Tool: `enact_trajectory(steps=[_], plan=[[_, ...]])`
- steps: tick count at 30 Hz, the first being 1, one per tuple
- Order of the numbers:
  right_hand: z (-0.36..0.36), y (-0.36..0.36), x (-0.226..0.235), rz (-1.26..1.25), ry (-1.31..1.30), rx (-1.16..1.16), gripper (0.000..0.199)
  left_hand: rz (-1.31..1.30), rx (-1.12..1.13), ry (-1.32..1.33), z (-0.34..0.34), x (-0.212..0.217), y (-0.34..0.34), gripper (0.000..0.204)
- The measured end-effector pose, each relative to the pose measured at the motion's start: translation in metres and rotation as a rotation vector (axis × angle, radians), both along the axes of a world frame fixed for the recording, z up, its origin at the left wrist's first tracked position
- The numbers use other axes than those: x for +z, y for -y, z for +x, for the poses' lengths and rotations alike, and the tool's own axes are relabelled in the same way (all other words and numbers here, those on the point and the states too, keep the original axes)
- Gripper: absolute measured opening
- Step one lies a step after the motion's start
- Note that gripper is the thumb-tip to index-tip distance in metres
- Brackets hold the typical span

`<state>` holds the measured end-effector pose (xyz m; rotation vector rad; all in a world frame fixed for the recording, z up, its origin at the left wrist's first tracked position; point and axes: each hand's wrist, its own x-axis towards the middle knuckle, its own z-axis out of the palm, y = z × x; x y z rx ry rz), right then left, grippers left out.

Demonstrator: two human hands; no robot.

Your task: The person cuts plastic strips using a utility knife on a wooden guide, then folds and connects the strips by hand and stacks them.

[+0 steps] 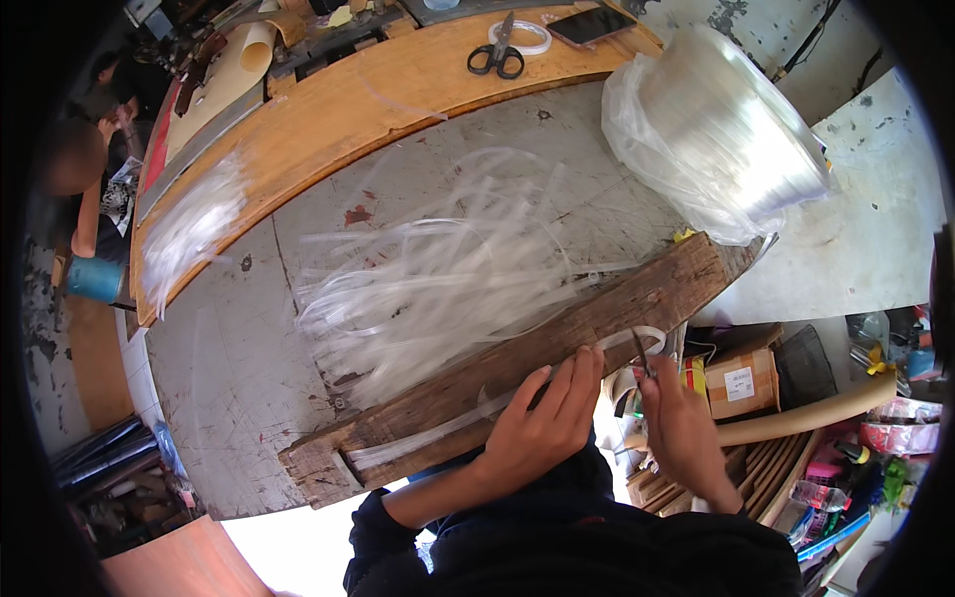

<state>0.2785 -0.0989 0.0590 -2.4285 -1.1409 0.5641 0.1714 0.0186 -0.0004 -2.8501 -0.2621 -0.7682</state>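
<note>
A long, worn wooden plank (527, 363) lies slantwise along the near edge of the grey table. Clear plastic strips (423, 441) run along its top. My left hand (545, 418) lies on the plank with its fingers stretched out, pressing on the strips. Just past those fingertips, the strip end (652, 336) curls up in a pale loop. My right hand (681, 433) is closed around a thin dark blade (642, 353), which meets the loop beyond the plank's near edge. The tool's handle is hidden in my fist. At the plank's left end is a small slot-like bar (345, 468).
Loose clear strips (448, 269) are heaped on the grey table (239, 398). A large plastic-wrapped roll (721, 129) stands far right. Scissors (497, 58), a tape roll (522, 38) and a phone (592, 25) lie on the wooden ledge. A cardboard box (744, 386) sits right; another person (90, 214) sits far left.
</note>
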Motion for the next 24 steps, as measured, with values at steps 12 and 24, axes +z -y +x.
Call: enact_trajectory(steps=[12, 24], plan=[[-0.015, -0.001, -0.013, 0.021, -0.073, 0.02, 0.016, 0.027, 0.035, 0.017, 0.0, -0.002, 0.003, 0.027], [-0.017, -0.013, 0.0, -0.176, 0.025, -0.065, 0.02, -0.129, -0.018, -0.005, 0.006, 0.008, -0.002, 0.024]])
